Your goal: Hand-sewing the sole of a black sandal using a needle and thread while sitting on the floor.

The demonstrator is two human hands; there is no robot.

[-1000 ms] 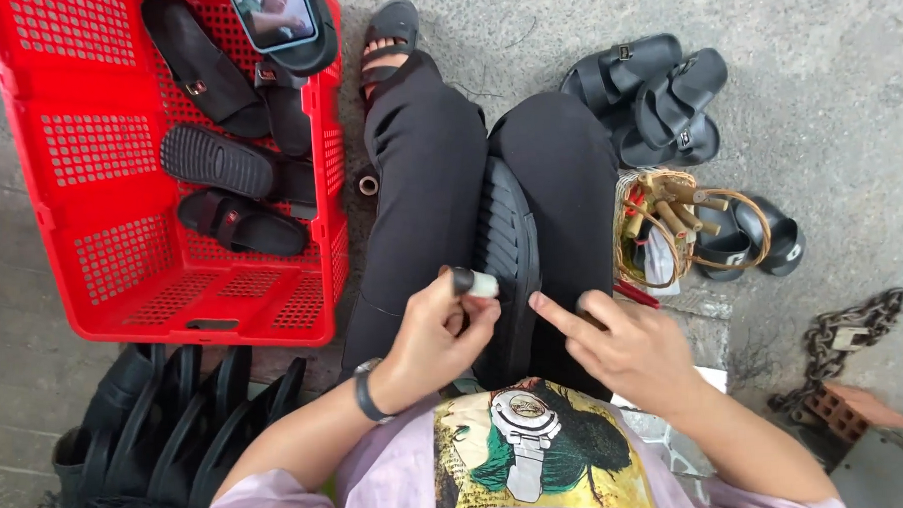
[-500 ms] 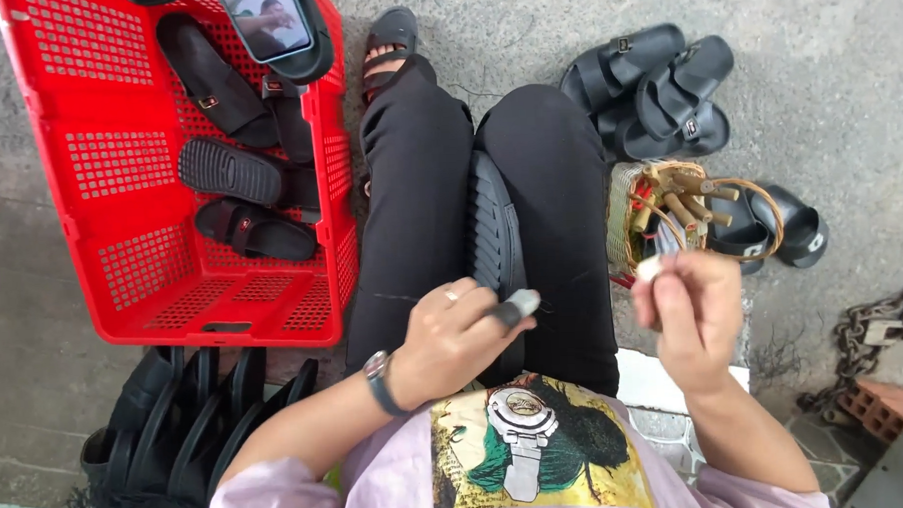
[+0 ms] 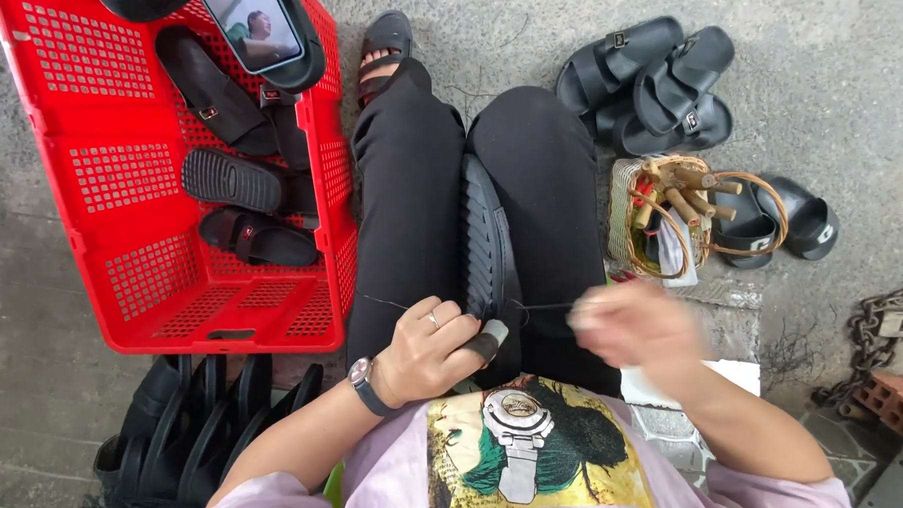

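A black sandal sole (image 3: 486, 245) stands on edge between my knees, tread side facing left. My left hand (image 3: 433, 347) grips its near end, with a taped thumb tip against the sole. My right hand (image 3: 639, 323) is blurred, fingers closed, and a dark thread (image 3: 543, 306) runs taut from it to the sole. I cannot make out a needle.
A red plastic basket (image 3: 142, 285) at left holds several black sandals and a phone (image 3: 253, 26). A stack of black soles (image 3: 192, 423) lies below it. A small woven basket of tools (image 3: 670, 216) and more black sandals (image 3: 656, 82) sit at right; a chain (image 3: 884, 319) lies far right.
My right hand has pulled out to the right, drawing the thread tight from the sole. My left hand has shifted from a raised pinch to holding the sole's near end.
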